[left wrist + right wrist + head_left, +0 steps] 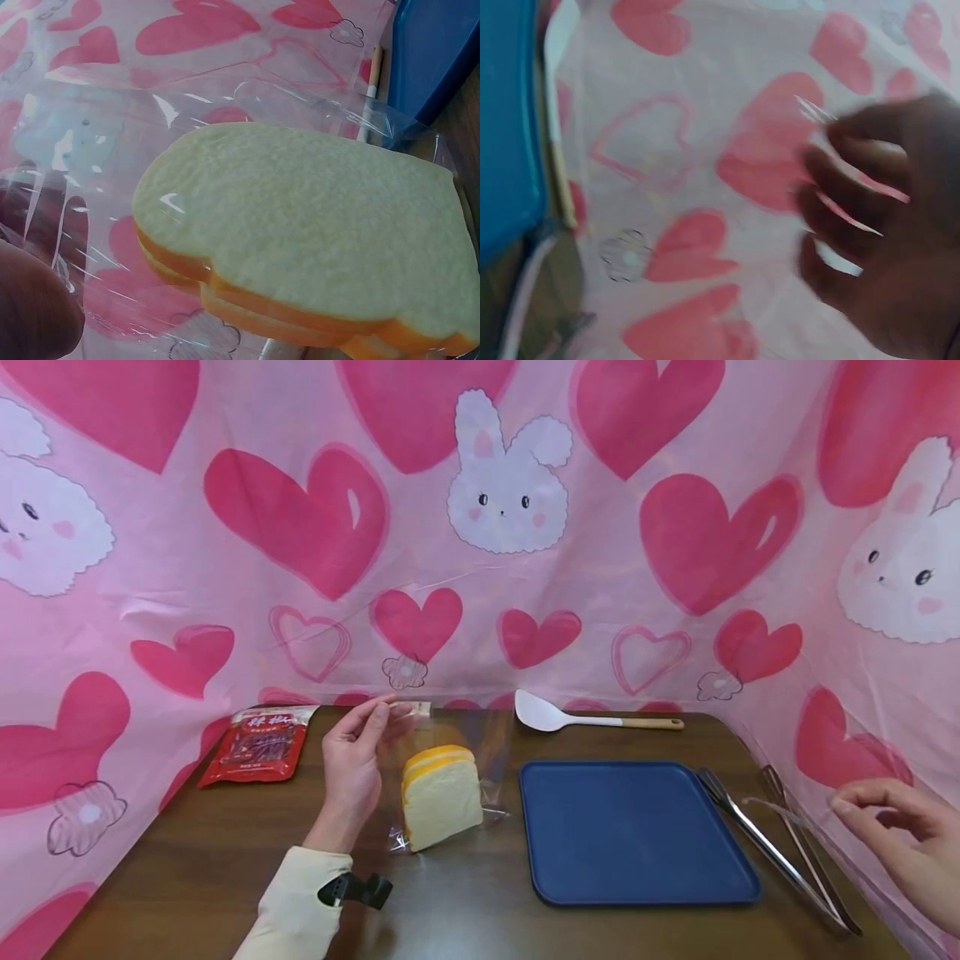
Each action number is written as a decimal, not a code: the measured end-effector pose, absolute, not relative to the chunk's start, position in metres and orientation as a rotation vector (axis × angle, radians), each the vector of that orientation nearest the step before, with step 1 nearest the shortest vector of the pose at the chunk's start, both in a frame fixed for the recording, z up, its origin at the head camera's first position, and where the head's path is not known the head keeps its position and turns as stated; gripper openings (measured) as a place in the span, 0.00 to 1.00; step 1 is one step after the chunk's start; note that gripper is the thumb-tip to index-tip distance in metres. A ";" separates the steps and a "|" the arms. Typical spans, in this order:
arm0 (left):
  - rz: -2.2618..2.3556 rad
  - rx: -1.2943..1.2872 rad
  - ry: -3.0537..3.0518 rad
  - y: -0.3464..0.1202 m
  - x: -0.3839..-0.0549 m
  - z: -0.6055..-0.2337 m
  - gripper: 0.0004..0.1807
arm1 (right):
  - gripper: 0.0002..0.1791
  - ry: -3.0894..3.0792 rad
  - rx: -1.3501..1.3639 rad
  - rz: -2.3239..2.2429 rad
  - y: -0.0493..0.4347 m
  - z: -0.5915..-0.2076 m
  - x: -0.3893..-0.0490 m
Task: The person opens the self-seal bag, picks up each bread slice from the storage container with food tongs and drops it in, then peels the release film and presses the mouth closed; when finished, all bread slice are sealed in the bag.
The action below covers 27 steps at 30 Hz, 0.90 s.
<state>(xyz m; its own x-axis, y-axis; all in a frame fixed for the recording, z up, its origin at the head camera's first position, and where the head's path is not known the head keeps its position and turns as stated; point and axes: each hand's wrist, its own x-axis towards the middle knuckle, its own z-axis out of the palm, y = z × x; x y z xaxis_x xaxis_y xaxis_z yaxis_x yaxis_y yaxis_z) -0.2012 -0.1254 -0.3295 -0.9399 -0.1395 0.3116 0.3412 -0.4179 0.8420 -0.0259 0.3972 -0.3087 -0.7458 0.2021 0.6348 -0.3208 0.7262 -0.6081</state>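
Observation:
My left hand (354,781) pinches the top left corner of a clear plastic bag (492,739) between thumb and fingertips. Inside the bag are slices of bread (442,802) with orange-yellow crusts, standing upright just above or on the table; I cannot tell which. In the left wrist view the bread slices (300,225) fill the middle, seen through the film, with the thumb (34,304) at lower left. Far to the right, my right hand (903,839) pinches a thin clear strip (780,810) trailing leftward. The right wrist view shows this hand (877,195) blurred, fingers curled.
A blue tray (637,835) lies right of the bag, with metal tongs (780,852) along its right side. Behind the tray is a white spatula (547,714) with a wooden handle. A red packet (258,745) lies at back left. Heart-patterned cloth encloses the wooden table (450,910).

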 end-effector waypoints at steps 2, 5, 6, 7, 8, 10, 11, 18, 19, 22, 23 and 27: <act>-2.416 -0.287 -1.489 -0.125 -0.202 -0.330 0.14 | 0.29 -2.275 0.238 0.983 0.408 -0.317 -0.016; -2.416 -0.290 -1.485 -0.125 -0.202 -0.330 0.15 | 0.34 -2.352 0.448 0.985 0.424 -0.330 -0.004; -2.415 -0.291 -1.485 -0.125 -0.202 -0.330 0.15 | 0.35 -2.370 0.520 1.001 0.429 -0.333 -0.002; -2.416 -0.289 -1.485 -0.125 -0.202 -0.330 0.14 | 0.36 -2.386 0.586 1.009 0.433 -0.334 -0.002; -2.415 -0.287 -1.488 -0.125 -0.202 -0.330 0.15 | 0.36 -2.415 0.626 1.012 0.435 -0.335 -0.001; -2.413 -0.280 -1.500 -0.126 -0.202 -0.331 0.15 | 0.34 -2.487 0.686 1.084 0.440 -0.333 -0.005; -2.415 -0.275 -1.506 -0.126 -0.201 -0.331 0.16 | 0.32 -2.552 0.672 1.116 0.440 -0.330 -0.008; -2.423 -0.275 -1.522 -0.126 -0.201 -0.330 0.13 | 0.08 -3.008 0.406 1.084 0.419 -0.322 -0.060; -2.424 -0.282 -1.517 -0.125 -0.201 -0.330 0.14 | 0.06 -3.020 0.395 1.033 0.416 -0.327 -0.071; -2.427 -0.292 -1.512 -0.124 -0.201 -0.330 0.17 | 0.05 -3.069 0.357 0.880 0.409 -0.341 -0.101; -2.426 -0.293 -1.514 -0.124 -0.201 -0.330 0.17 | 0.05 -3.093 0.330 0.824 0.407 -0.345 -0.110; -2.419 -0.284 -1.528 -0.123 -0.200 -0.331 0.18 | 0.09 -3.158 0.262 0.633 0.402 -0.360 -0.141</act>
<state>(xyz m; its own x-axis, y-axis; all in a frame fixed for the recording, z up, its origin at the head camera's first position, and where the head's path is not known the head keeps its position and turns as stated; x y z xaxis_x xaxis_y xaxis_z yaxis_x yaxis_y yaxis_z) -0.2001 -0.1226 -0.3308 -0.9455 -0.1187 0.3031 0.3247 -0.4095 0.8525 -0.1407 0.4018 -0.3602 -0.9829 -0.1755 -0.0559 -0.1404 0.9104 -0.3892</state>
